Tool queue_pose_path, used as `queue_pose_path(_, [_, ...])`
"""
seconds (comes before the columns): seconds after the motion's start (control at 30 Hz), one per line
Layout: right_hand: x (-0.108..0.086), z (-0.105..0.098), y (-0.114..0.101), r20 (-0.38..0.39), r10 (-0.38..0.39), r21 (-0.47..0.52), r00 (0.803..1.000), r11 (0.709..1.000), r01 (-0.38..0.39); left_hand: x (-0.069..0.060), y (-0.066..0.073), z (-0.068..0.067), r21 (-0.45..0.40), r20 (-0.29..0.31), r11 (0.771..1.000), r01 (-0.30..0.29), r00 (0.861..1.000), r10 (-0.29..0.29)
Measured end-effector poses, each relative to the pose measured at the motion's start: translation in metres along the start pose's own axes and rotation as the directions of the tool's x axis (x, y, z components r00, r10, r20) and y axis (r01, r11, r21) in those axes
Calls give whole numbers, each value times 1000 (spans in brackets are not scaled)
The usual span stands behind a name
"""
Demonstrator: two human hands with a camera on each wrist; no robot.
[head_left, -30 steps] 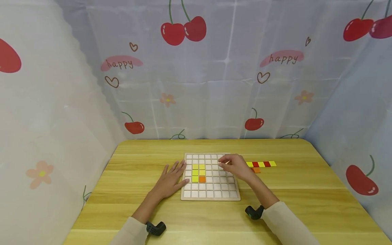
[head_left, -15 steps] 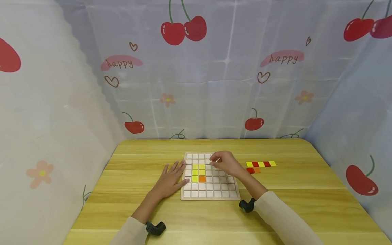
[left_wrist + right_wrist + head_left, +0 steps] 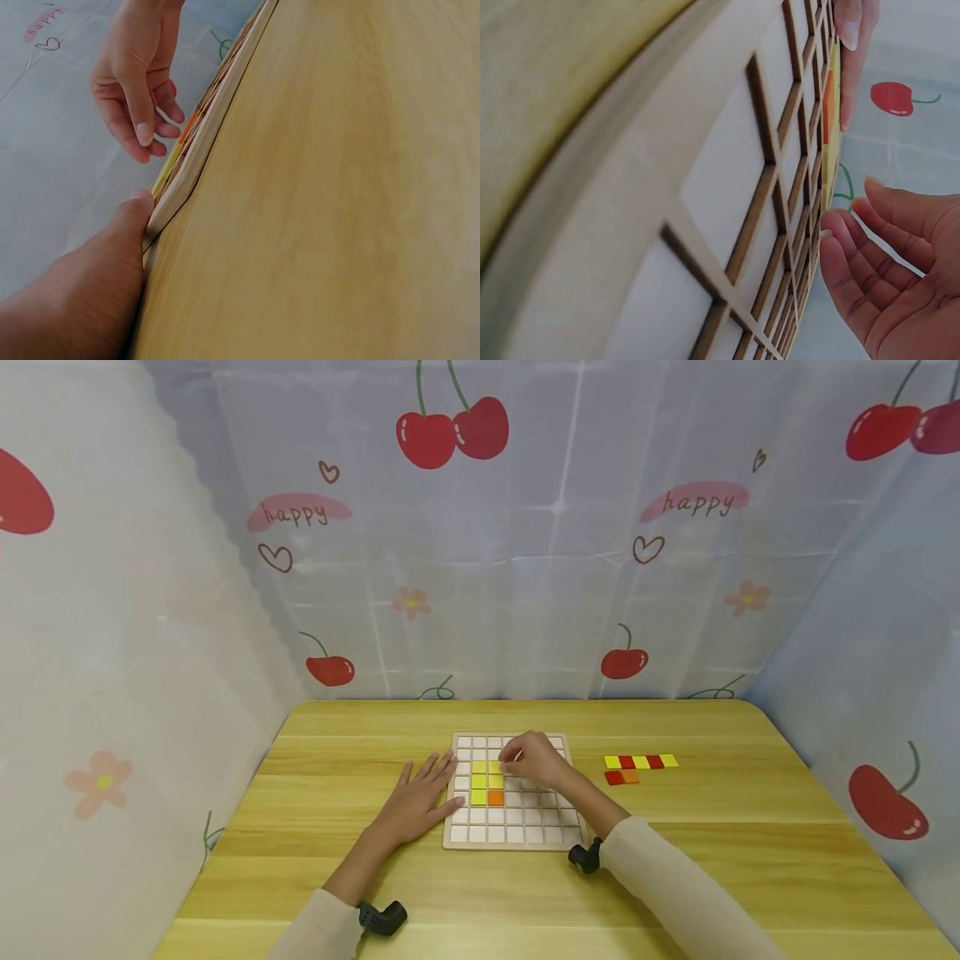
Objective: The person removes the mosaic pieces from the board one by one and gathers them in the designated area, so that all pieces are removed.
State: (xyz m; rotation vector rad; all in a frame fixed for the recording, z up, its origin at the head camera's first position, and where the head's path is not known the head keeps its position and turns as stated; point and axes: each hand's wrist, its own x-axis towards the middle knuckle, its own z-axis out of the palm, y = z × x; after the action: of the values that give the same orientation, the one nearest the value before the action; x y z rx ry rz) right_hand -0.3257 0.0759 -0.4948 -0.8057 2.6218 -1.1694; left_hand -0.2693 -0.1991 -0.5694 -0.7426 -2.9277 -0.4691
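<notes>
A wooden grid board [image 3: 513, 846] with white cells lies on the table. Yellow tiles [image 3: 478, 782] and one orange tile [image 3: 496, 798] fill a small block at its left. My left hand [image 3: 412, 806] lies with fingers spread along the board's left edge, the thumb [image 3: 135, 212] against the rim in the left wrist view. Over the board, my right hand [image 3: 536, 758] has its fingertips at the upper right yellow tile. In the right wrist view, this hand [image 3: 900, 262] has loosely bent fingers with the thumb apart. No tile shows between them.
Right of the board lies a row of yellow and red tiles [image 3: 641, 762], with a red tile [image 3: 614, 777] and an orange tile [image 3: 631, 776] below it. A cherry-printed curtain [image 3: 525, 568] rises behind the table [image 3: 750, 860] and at both sides.
My right hand has moved left across the board to the yellow tiles. My left hand stays at the board's edge. The tiles on the table look unmoved.
</notes>
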Motion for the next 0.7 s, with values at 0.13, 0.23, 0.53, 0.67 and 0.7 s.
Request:
queue_pose_path(0.13, [3, 4, 1, 7, 8, -16, 1000, 1000, -8, 0, 0, 0, 2, 1, 1000, -1, 1000, 1])
queue_pose_path(0.23, [6, 5, 0, 12, 22, -25, 1000, 999, -22, 0, 0, 0, -1, -4, 1000, -4, 1000, 4])
queue_pose_path(0.53, [11, 8, 5, 25, 12, -47, 1000, 999, -11, 0, 1, -1, 13, 4, 1000, -8, 1000, 8])
queue_pose_path(0.67, [12, 9, 5, 23, 20, -47, 1000, 999, -19, -1, 1, -1, 12, -1, 1000, -8, 1000, 8])
queue_pose_path(0.7, [12, 10, 5, 20, 18, -55, 1000, 998, -17, -1, 2, 0, 11, -4, 1000, -9, 1000, 9])
